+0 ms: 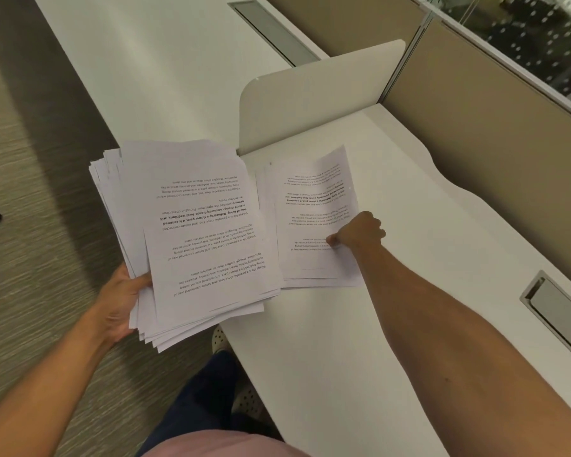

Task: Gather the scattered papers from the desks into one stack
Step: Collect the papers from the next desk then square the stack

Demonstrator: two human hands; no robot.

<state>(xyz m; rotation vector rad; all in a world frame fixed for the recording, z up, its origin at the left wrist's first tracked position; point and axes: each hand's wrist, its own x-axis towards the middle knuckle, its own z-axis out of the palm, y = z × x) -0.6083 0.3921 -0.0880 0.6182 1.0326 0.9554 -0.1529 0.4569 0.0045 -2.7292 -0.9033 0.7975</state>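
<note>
I see a smooth white desk top (360, 324) with a wavy near edge under my right hand (360, 230). Beyond that hand a low off-white rounded divider panel (314, 100) stands upright between this desk and a second white desk surface (152, 61) further out. To the right of my right arm runs a tan fabric partition wall (495, 153), with a glass pane (541, 37) above it. 2 grey metal cable slots are set in the desks: 1 (554, 308) just right of my right forearm, the other (271, 31) far ahead of both hands. Under my left hand (119, 298) lies grey-brown striped carpet (37, 199).

No containers are in view.

My left hand is closed on the near left edge of a thick, fanned stack of white printed paper sheets (192, 232), thumb on top, holding it in the air over the desk's edge and the carpet. My right hand is curled, knuckles up, its fingertips pressing down on a small loose pile of white printed sheets (314, 219) lying flat on the desk, just right of the held stack; whether it grips a sheet I cannot tell.
</note>
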